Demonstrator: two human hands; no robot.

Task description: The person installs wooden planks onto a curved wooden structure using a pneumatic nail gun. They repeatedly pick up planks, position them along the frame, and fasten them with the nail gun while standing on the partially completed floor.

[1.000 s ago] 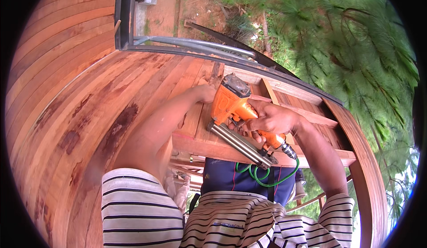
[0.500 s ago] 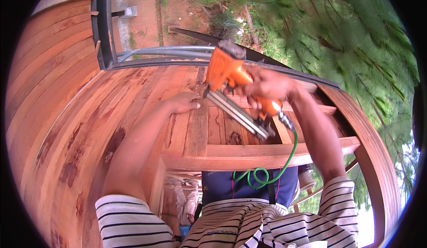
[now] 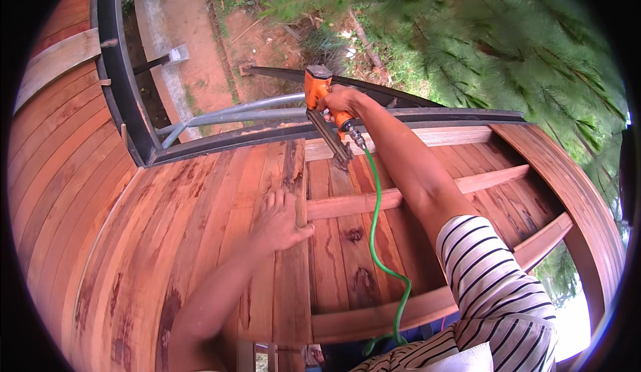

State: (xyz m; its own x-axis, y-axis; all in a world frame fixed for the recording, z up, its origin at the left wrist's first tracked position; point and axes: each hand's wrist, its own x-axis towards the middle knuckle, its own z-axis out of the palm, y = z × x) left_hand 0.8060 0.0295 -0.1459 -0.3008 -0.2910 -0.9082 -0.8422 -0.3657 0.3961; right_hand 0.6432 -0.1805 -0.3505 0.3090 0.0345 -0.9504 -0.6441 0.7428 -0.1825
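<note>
An orange nail gun (image 3: 316,92) with a long dark magazine is upright at the far end of the boards. My right hand (image 3: 342,100) is wrapped round its handle, the arm stretched far forward. From the handle's end a green air hose (image 3: 378,238) runs back toward me. My left hand (image 3: 279,224) lies on the wooden planks (image 3: 220,222), fingers apart, its thumb at the edge of the last plank. The gun's nose is near that plank's far end; whether it touches the wood is hard to tell.
Right of the planks, wooden joists (image 3: 374,202) frame open bays over lower boards. A black metal beam (image 3: 267,132) and grey pipes (image 3: 247,114) border the far side, with ground below. A slatted wooden surface (image 3: 67,152) rises at left. Green branches (image 3: 507,45) hang at right.
My right hand has carried the nail gun forward to the far end of the planks, and the hose has stretched out. The view has shifted; my left hand still rests on the planks.
</note>
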